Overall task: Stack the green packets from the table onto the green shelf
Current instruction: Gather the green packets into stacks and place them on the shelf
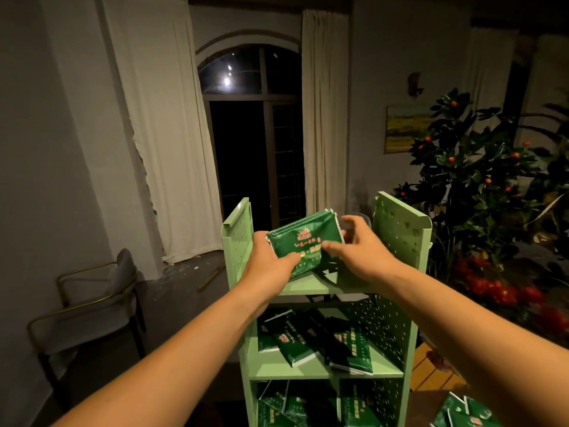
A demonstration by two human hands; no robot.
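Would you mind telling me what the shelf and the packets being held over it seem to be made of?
The shelf looks like thin sheet metal painted matte pale green: its side panels are punched with rows of small holes and have rounded corners. The packets seem to be glossy plastic film, printed green; light glints off them and the edges look crimped.

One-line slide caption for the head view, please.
Both hands, left and right, hold green packets over the green shelf's top tier.
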